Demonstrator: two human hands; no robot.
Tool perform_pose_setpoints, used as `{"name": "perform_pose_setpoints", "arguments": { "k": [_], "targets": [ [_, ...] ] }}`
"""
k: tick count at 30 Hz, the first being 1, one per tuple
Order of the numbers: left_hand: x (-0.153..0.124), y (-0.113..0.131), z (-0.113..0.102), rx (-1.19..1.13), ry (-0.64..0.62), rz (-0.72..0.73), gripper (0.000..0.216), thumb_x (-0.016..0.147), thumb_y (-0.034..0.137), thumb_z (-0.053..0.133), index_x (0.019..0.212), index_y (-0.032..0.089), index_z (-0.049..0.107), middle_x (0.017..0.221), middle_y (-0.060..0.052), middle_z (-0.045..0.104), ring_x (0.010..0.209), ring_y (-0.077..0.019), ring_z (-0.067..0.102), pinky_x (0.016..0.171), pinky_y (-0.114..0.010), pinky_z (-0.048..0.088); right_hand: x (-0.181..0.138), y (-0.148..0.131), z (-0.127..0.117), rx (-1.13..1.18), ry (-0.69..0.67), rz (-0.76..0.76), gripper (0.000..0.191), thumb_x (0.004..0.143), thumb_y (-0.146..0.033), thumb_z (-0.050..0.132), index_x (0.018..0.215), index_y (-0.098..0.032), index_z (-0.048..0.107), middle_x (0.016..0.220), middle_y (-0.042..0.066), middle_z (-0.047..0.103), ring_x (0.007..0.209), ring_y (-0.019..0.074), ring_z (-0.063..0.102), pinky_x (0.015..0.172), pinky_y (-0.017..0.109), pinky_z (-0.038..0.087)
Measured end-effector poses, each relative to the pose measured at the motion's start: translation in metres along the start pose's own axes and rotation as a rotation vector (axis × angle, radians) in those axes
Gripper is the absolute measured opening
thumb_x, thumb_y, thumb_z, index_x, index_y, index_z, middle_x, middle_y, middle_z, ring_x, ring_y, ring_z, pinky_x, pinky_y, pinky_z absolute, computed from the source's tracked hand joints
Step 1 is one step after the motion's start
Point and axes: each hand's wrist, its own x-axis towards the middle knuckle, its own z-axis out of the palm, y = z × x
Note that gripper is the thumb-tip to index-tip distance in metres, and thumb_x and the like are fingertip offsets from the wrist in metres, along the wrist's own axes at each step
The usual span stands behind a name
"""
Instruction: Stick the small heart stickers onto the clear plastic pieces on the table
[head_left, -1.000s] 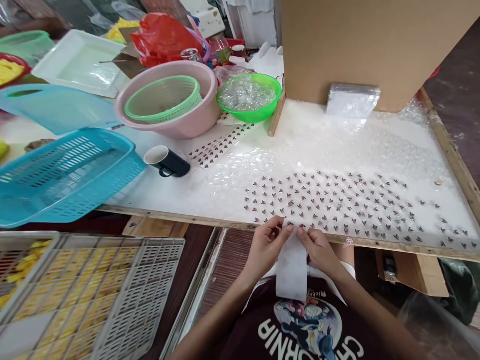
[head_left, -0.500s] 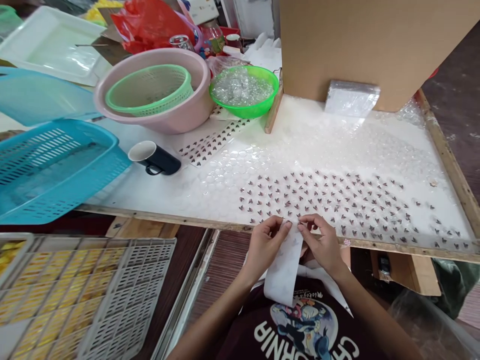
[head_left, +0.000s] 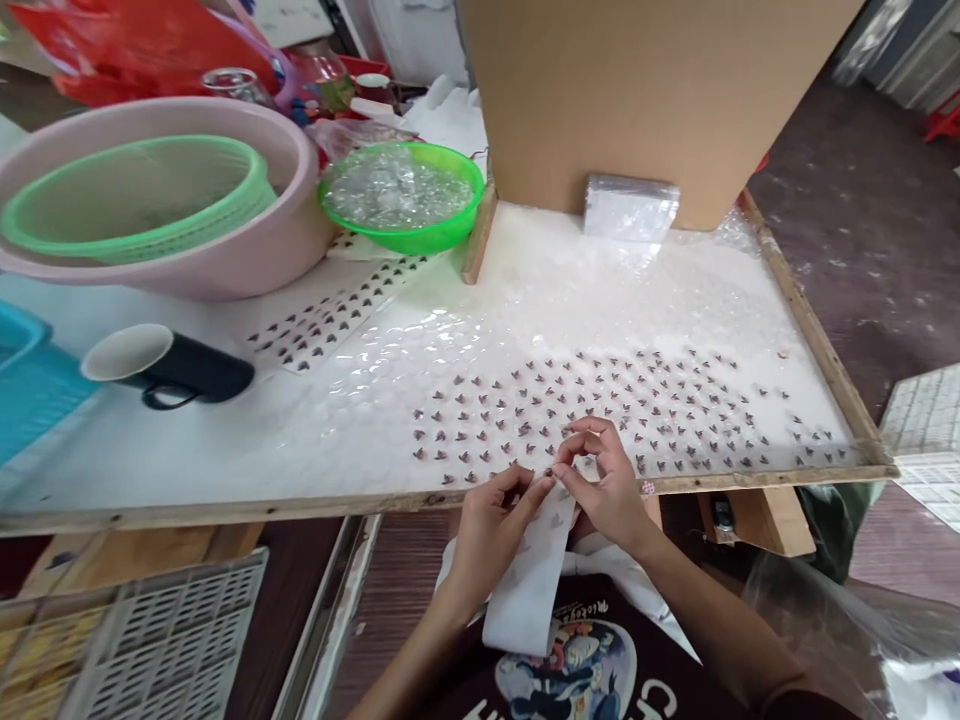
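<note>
My left hand (head_left: 487, 530) is closed on a white paper strip (head_left: 525, 600) that hangs down over my shirt. Faint shapes show on the strip. At its upper end, my right hand (head_left: 609, 495) pinches with thumb and forefinger at a small dark sticker (head_left: 550, 473), partly hidden by the fingertips. Both hands meet just in front of the table's wooden edge. Beyond them, rows of small dark winged motifs (head_left: 525, 428) lie spread on clear, round pieces over the white tabletop (head_left: 555, 290).
A dark mug (head_left: 206, 368) lies on its side at left, near a sheet of dark motifs (head_left: 330, 318). Behind stand a pink basin (head_left: 300, 215) and a green bowl (head_left: 420, 240) of clear pieces. A cardboard box (head_left: 637, 100) rises at the back beside a wrapped stack (head_left: 630, 208).
The view has swung right, so the table and basins sit farther left. My hands stay close together at the strip's upper end, and the right fingertips have drawn nearer to the left ones.
</note>
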Motion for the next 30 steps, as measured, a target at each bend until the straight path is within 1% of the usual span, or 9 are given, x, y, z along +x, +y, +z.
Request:
{"name": "perform_pose_setpoints", "arguments": {
  "k": [3, 5, 8, 12, 13, 15, 18, 24, 30],
  "targets": [
    [0.002, -0.004, -0.001, 0.019, -0.052, -0.001, 0.029, 0.084, 0.040, 0.061, 0.068, 0.016, 0.061, 0.059, 0.003, 0.049, 0.057, -0.0114, 0.040, 0.053, -0.021, 0.032, 0.012, -0.004, -0.023, 0.031, 0.094, -0.034, 0.032, 0.088, -0.025, 0.065, 0.113, -0.027, 0.045, 0.085, -0.002, 0.061, 0.082, 0.0158, 0.061, 0.081, 0.035, 0.051],
    [0.003, -0.007, -0.004, 0.035, -0.076, -0.003, 0.028, 0.083, 0.039, 0.061, 0.068, 0.016, 0.062, 0.060, 0.003, 0.050, 0.058, -0.0120, 0.042, 0.053, -0.021, 0.033, 0.030, -0.005, -0.063, 0.018, 0.220, -0.058, 0.039, 0.086, -0.024, 0.068, 0.115, -0.028, 0.043, 0.086, -0.003, 0.062, 0.082, 0.0150, 0.062, 0.084, 0.036, 0.051],
    [0.005, -0.012, -0.011, 0.064, -0.080, -0.025, 0.028, 0.081, 0.041, 0.062, 0.067, 0.016, 0.062, 0.061, 0.001, 0.053, 0.060, -0.0133, 0.045, 0.054, -0.021, 0.036, 0.061, 0.005, -0.160, -0.048, 0.462, -0.062, 0.053, 0.077, -0.024, 0.074, 0.117, -0.028, 0.040, 0.084, -0.004, 0.063, 0.084, 0.0152, 0.063, 0.087, 0.036, 0.052],
    [0.008, -0.016, -0.018, 0.082, -0.044, -0.067, 0.030, 0.077, 0.045, 0.066, 0.067, 0.016, 0.063, 0.062, 0.001, 0.055, 0.061, -0.0144, 0.047, 0.054, -0.021, 0.038, 0.089, 0.033, -0.298, -0.199, 0.788, -0.063, 0.053, 0.066, -0.022, 0.070, 0.105, -0.025, 0.035, 0.076, -0.007, 0.058, 0.076, 0.0137, 0.063, 0.087, 0.035, 0.050],
    [0.010, -0.017, -0.018, 0.082, -0.040, -0.079, 0.032, 0.076, 0.047, 0.066, 0.067, 0.016, 0.064, 0.061, 0.001, 0.055, 0.060, -0.0145, 0.047, 0.053, -0.021, 0.038, 0.092, 0.040, -0.324, -0.272, 0.836, -0.018, 0.052, 0.065, -0.021, 0.067, 0.104, -0.026, 0.032, 0.075, -0.007, 0.057, 0.075, 0.0141, 0.063, 0.085, 0.035, 0.050],
    [0.013, -0.019, -0.014, 0.076, -0.042, -0.096, 0.035, 0.075, 0.051, 0.068, 0.067, 0.017, 0.064, 0.060, 0.000, 0.055, 0.059, -0.0146, 0.047, 0.052, -0.021, 0.038, 0.097, 0.052, -0.358, -0.383, 0.827, 0.094, 0.051, 0.064, -0.022, 0.062, 0.103, -0.025, 0.030, 0.074, -0.007, 0.056, 0.075, 0.0155, 0.064, 0.082, 0.035, 0.049],
    [0.018, -0.017, -0.003, 0.068, -0.045, -0.096, 0.036, 0.074, 0.053, 0.069, 0.067, 0.018, 0.065, 0.061, 0.000, 0.057, 0.060, -0.0156, 0.049, 0.053, -0.021, 0.040, 0.105, 0.067, -0.373, -0.439, 0.740, 0.184, 0.051, 0.062, -0.023, 0.062, 0.104, -0.024, 0.032, 0.072, -0.006, 0.058, 0.075, 0.0173, 0.065, 0.078, 0.034, 0.049],
    [0.024, -0.008, 0.008, 0.115, -0.040, -0.090, 0.037, 0.075, 0.054, 0.068, 0.067, 0.018, 0.065, 0.061, 0.000, 0.056, 0.060, -0.0154, 0.048, 0.052, -0.021, 0.039, 0.126, 0.089, -0.364, -0.510, 0.633, 0.247, 0.055, 0.062, -0.030, 0.065, 0.108, -0.022, 0.037, 0.076, -0.002, 0.064, 0.072, 0.0175, 0.061, 0.066, 0.030, 0.045],
    [0.027, -0.016, 0.006, 0.125, -0.023, -0.095, 0.036, 0.075, 0.053, 0.068, 0.068, 0.018, 0.064, 0.062, 0.001, 0.054, 0.060, -0.0151, 0.047, 0.052, -0.020, 0.038, 0.132, 0.091, -0.362, -0.608, 0.612, 0.278, 0.052, 0.065, -0.028, 0.064, 0.109, -0.022, 0.038, 0.077, -0.001, 0.063, 0.070, 0.0174, 0.059, 0.067, 0.030, 0.044]
  ]
}}
